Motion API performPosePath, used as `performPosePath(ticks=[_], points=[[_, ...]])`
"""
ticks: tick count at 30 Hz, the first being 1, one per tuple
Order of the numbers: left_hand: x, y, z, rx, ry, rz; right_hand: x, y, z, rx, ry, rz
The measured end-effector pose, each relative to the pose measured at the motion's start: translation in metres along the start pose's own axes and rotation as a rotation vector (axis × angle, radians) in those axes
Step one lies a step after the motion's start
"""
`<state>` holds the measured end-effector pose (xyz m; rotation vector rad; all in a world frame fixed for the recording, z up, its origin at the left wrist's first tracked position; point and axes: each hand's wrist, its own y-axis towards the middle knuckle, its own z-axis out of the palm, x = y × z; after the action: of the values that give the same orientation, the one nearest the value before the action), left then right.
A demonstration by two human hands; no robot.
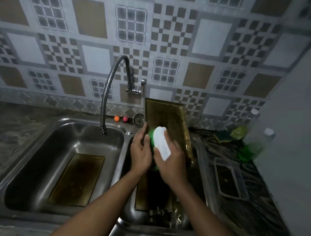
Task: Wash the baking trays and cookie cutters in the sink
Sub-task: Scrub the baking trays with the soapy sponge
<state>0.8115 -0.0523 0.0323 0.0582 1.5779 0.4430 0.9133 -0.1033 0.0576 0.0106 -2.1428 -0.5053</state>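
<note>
— What sort of place is my feed showing?
— A home kitchen, as far as I can see. There's a double-bowl stainless steel sink (35, 159) set in a grey marbled stone countertop (15, 130), with a bendy chrome gooseneck tap (108, 91) coming out of the wall.
— Anything else domestic?
— I see grey, brown and white patterned wall tiling (171, 39), and a green scouring sponge (222, 136) lying beside a clear plastic bottle of green liquid (250, 144).

Two forearms show, bare along the whole length that the picture takes in, down to the wrists. The left grip (140, 153) is a bare hand, and the right grip (173, 164) is bare as well. In the dim light, fine detail of nails and knuckles is too blurred to tell
</note>
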Motion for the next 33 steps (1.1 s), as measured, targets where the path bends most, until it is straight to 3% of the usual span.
performPosePath(ticks=[6,14,21,27,33], points=[[0.004,0.002,-0.017,-0.019,-0.049,-0.063,-0.038,0.016,-0.031,-0.045,-0.001,0.115],[0.005,0.007,-0.034,0.016,0.018,-0.06,-0.024,0.061,-0.095,-0.188,0.105,0.121],[-0.004,0.012,-0.044,0.009,-0.026,-0.079,-0.053,0.068,-0.107,-0.067,0.039,0.174],[-0.011,0.011,-0.037,0.072,-0.039,-0.095,-0.053,0.058,-0.083,0.08,0.319,0.338],[-0.011,0.01,-0.033,0.099,-0.041,-0.145,-0.042,0.05,-0.071,0.2,0.482,0.296]])
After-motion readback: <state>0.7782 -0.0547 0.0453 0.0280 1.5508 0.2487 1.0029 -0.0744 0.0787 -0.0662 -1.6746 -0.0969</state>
